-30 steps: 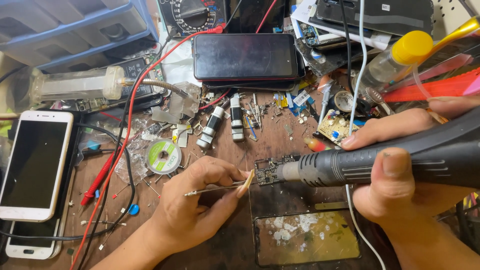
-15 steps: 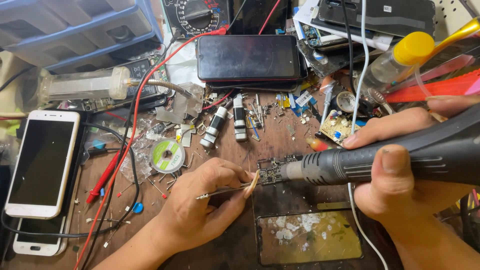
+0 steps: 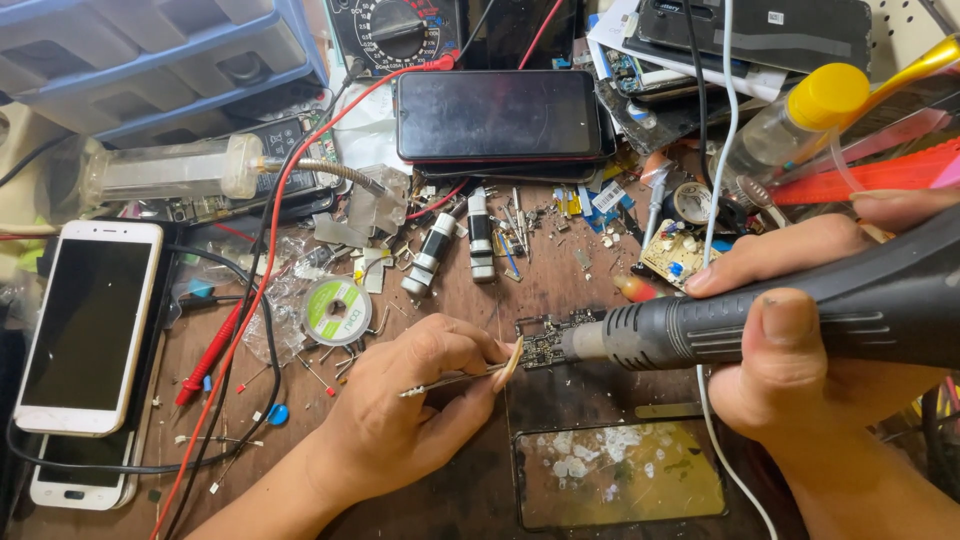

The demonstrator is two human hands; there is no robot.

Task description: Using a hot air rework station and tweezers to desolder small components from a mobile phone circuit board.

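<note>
1. Cluttered and brown, the table (image 3: 590, 395) carries loose screws, cables and phone parts on every side; a white phone (image 3: 85, 340) lies at the left, a dark phone (image 3: 497, 115) at the far middle.
2. At the centre lies a small circuit board (image 3: 548, 338), flat on the table; the nozzle of a grey hot-air tool (image 3: 700, 330) sits right at its right edge.
3. The right hand (image 3: 800, 340) is wrapped tight around the tool's body; the left hand (image 3: 415, 400) is pinched closed on thin tweezers (image 3: 450, 380), tips at the board's left edge.
4. Risks, as I judge them: the left fingertips sit just beside the nozzle and could burn; heat may lift neighbouring parts on the board; a tweezer slip could shove the unclamped board; the white cable (image 3: 712, 200) and solder reel (image 3: 337, 311) lie near enough to snag.
</note>
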